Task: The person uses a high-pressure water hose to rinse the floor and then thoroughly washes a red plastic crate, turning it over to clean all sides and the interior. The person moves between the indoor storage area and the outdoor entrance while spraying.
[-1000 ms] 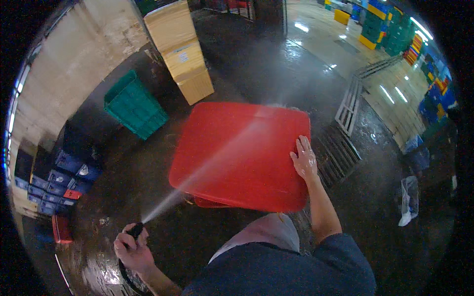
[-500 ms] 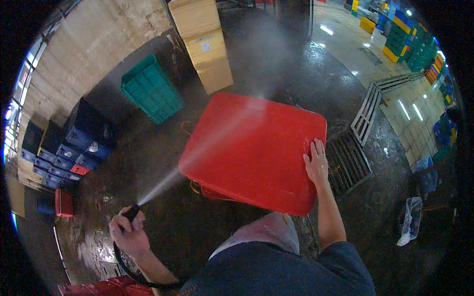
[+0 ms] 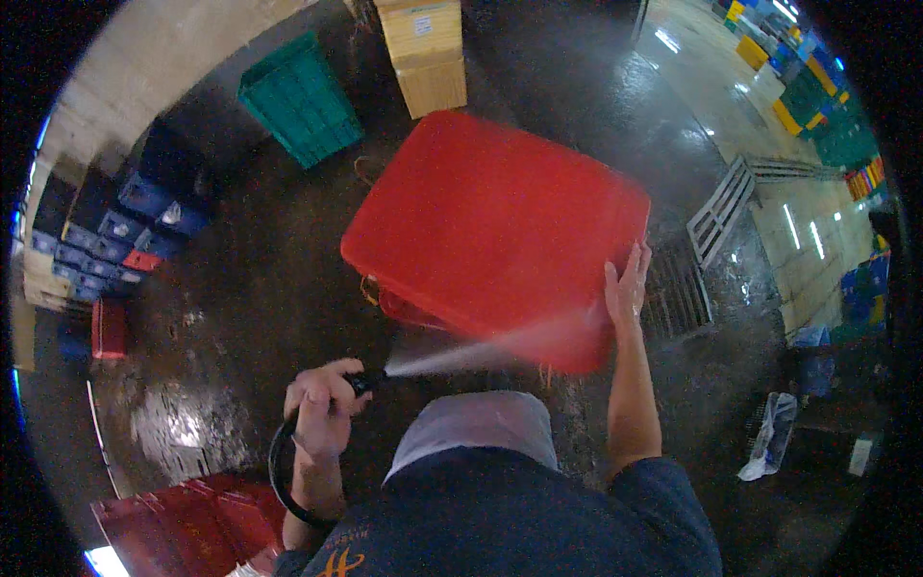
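Note:
My left hand is wrapped round a black spray nozzle at the lower left. From it a black hose loops down past my forearm. A fan of water shoots rightward onto the near right corner of a large red plastic lid, rectangular with rounded corners. Beneath its near left edge a second red piece shows, with a bit of cord; what it is lies mostly hidden. My right hand rests against the lid's right edge, fingers stretched out, holding nothing.
Beyond the lid stand a green crate and stacked tan boxes. A slatted metal rack lies to the right. Blue bins line the left wall, and red crates sit at the lower left. The dark floor is wet.
My left hand has moved rightward and up with the nozzle, and the spray has swung from the lid's far side to its near right corner. My right hand stays at the right edge.

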### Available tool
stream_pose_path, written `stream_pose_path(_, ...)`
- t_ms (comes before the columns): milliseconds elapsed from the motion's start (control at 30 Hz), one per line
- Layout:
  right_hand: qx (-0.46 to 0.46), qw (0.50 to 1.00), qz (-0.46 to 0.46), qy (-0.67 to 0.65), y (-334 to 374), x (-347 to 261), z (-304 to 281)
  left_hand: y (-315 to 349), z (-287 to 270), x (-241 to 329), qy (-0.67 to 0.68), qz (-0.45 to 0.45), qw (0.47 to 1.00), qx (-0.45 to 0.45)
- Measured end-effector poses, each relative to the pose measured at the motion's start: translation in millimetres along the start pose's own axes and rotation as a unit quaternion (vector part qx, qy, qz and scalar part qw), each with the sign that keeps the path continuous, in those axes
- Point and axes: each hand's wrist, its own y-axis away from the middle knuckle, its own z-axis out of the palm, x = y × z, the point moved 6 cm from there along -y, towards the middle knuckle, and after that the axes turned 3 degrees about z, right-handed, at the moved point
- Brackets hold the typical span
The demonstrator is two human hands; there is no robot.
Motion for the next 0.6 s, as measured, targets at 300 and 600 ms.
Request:
stream_pose_path(300, -0.083, 0.946, 0.299, -0.092, 59, 60, 6, 71, -149, 67, -0.083, 0.095, 0.97, 0.206)
stream_pose_path(600, -0.068, 0.945, 0.317, -0.05, 43, 95, 8, 141, -233, 109, 0.064, 0.132, 0.921, 0.36)
